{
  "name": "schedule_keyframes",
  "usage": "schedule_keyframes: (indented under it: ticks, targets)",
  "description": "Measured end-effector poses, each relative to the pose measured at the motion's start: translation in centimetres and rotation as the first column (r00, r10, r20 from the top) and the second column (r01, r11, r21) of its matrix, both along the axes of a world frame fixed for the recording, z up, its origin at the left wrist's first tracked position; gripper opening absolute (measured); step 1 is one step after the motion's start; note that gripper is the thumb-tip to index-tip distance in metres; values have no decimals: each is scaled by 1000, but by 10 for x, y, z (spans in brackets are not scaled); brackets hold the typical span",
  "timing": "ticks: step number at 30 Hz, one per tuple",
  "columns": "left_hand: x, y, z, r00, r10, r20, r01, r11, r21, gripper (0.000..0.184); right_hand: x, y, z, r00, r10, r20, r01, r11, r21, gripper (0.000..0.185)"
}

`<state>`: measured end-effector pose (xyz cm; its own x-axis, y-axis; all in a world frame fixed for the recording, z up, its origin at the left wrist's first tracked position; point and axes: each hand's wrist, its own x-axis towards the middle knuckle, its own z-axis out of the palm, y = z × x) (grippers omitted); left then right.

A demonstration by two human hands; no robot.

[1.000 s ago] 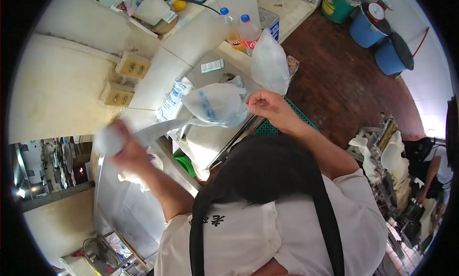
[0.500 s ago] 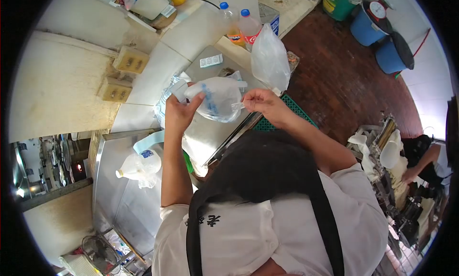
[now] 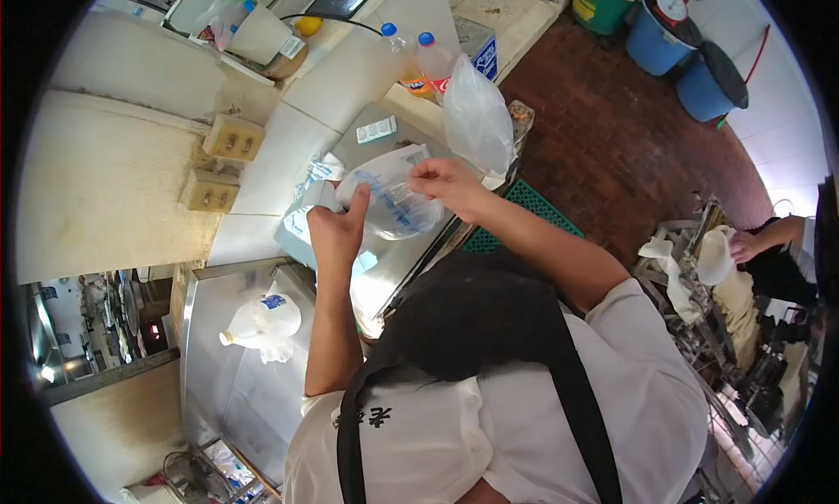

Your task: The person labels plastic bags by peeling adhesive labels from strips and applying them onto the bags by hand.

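Observation:
A clear plastic bag (image 3: 395, 209) with blue print stretches between my two hands above the metal counter (image 3: 354, 150). My left hand (image 3: 335, 229) is closed on the bag's left side, thumb up along it. A pale, rolled or folded piece (image 3: 322, 196) shows at that hand's fingers; I cannot tell what it is. The fingertips of my right hand (image 3: 444, 186) pinch the upper right part of the bag. On the counter just beyond lies a small white printed packet (image 3: 377, 130). Whatever the bag contains is not clear.
Two soda bottles (image 3: 426, 63) and a full white plastic bag (image 3: 477, 115) stand at the back. A white jug (image 3: 269, 319) lies on the steel surface at left. A green crate (image 3: 524, 211) is at the counter's right edge. A co-worker's hand (image 3: 745, 246) shows far right.
My right hand has shifted left and up onto the bag, which now looks flatter and wider. The pale strip below my left hand has moved. The view has shifted slightly.

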<state>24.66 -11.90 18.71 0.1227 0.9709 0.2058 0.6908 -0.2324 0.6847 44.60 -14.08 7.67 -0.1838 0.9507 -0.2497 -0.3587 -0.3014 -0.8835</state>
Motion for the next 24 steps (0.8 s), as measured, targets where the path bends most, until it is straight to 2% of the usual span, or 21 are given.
schedule_keyframes:
  ticks: [3,6,9,10,11,13,14,15,17,20,23,24]
  targets:
    - [0,1,-2,999,-32,27,31,999,31,37,-14,4,0,995,-73,74,64,991,119,25]
    - [0,2,-6,999,-9,46,8,999,34,38,-22,13,-17,992,-122,36,112,972,208,34]
    - [-1,0,-6,1000,9,0,-9,1000,21,41,-24,12,-26,901,-257,349,214,964,157,46]
    - [-1,-1,-7,998,58,14,-57,998,-30,44,-23,12,-31,896,-251,366,185,961,205,51]
    - [1,-1,-7,995,18,97,-17,1000,-10,45,-24,12,-35,885,-254,389,161,953,256,55]
    - [-3,2,-15,995,-22,101,20,999,25,36,-31,9,-31,809,-409,422,187,860,474,60]
    - [4,-3,-6,993,-31,113,33,999,-11,28,-35,15,-44,745,-393,539,130,878,462,63]
    - [0,1,-15,991,-43,126,43,999,3,24,-36,21,-66,708,-328,625,96,922,374,67]
    - [3,-1,-15,987,-30,155,29,1000,8,25,-36,31,-101,663,-117,739,40,992,121,77]
    - [2,0,-14,997,-19,69,18,1000,20,26,-28,28,-90,794,-219,568,73,961,268,84]
    - [6,-3,-10,996,-21,86,18,999,31,28,-20,8,-32,870,-224,439,-5,886,464,94]
    - [6,-2,-14,995,-26,99,22,999,39,29,-19,5,-25,859,-167,484,-71,897,437,98]
